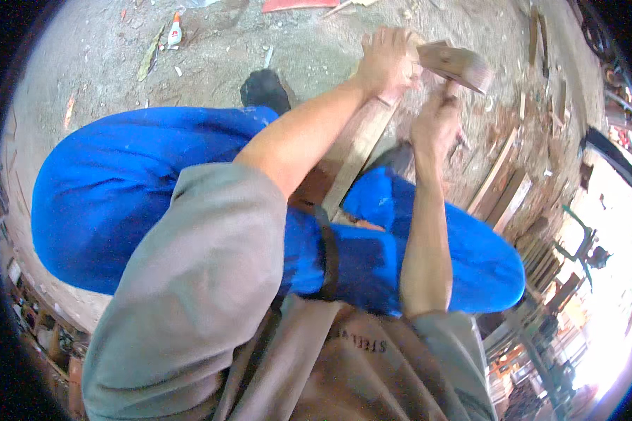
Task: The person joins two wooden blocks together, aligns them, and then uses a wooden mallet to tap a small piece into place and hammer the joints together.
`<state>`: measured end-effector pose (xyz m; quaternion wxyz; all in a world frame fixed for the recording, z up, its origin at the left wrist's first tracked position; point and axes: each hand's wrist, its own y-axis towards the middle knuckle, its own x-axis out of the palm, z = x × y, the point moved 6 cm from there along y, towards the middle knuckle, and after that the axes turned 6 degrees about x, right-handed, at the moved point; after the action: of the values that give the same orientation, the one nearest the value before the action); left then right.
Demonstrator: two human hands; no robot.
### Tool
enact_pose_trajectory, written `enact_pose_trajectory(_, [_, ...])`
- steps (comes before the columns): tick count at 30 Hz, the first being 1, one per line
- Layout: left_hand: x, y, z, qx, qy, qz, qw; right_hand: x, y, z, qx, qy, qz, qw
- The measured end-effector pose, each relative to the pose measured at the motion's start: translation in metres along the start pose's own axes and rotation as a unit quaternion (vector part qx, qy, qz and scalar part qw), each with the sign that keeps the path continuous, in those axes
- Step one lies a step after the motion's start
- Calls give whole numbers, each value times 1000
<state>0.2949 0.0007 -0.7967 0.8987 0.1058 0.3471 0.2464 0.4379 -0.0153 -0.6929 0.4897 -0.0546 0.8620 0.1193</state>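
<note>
My right hand (439,123) is wrapped around the short handle of a wooden mallet. The mallet's blocky brown head (456,65) is tilted and slightly blurred, close to the right of my left hand (390,63). My left hand is closed at the far end of a long wooden plank (365,137), its fingers curled over the wood. Whether a smaller piece is also under those fingers, I cannot tell. The plank runs back toward me between my legs, and its near end is hidden by my blue trousers (154,168).
A white bottle with an orange cap (175,31) stands on the dusty ground at the far left. A red flat piece (298,4) lies at the top edge. Wood strips (509,200) and scraps are scattered to the right, near a green metal frame (579,242).
</note>
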Motion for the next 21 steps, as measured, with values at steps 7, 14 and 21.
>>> enact_pose_trajectory(7, [10, -4, 2, -4, 25, -57, 998, -2, -6, 12, -45, 80, -9, 996])
enact_pose_trajectory(14, [4, -32, -19, -34, 92, -77, 992, -15, -3, 7, 29, 54, 14, 998])
enact_pose_trajectory(21, [-8, -26, -6, -5, 114, -83, 990, 13, -29, 16, -16, 48, -7, 999])
